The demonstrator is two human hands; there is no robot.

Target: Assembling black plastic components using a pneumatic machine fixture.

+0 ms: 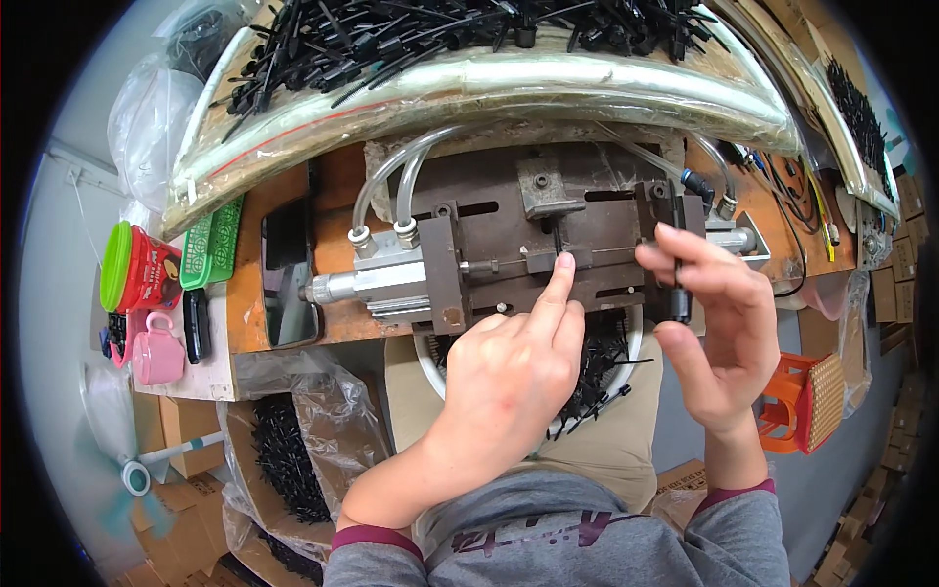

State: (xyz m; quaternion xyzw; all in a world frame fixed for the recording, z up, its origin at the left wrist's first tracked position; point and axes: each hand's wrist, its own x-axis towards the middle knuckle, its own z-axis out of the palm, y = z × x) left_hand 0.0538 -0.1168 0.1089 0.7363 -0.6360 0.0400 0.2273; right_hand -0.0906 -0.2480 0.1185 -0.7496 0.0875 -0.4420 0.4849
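Observation:
A dark metal press fixture (pixel 489 210) with a silver air cylinder (pixel 377 284) and clear hoses sits on the wooden bench. My left hand (pixel 514 362) points its index finger at a small black part in the fixture's slot (pixel 558 252), the fingertip touching it. My right hand (pixel 714 323) is at the fixture's right end, with thumb and fingers pinched on a small black plastic piece (pixel 678 293). A white bowl of black plastic pieces (pixel 602 357) rests on my lap below the fixture, partly hidden by both hands.
A long tray heaped with black plastic ties (pixel 440 39) arcs along the back. A dark phone (pixel 289 269), green basket (pixel 213 243), red can with green lid (pixel 137 269) and pink mug (pixel 156 347) lie at left. Bags of black parts (pixel 289 460) sit below; an orange basket (pixel 807 401) stands at right.

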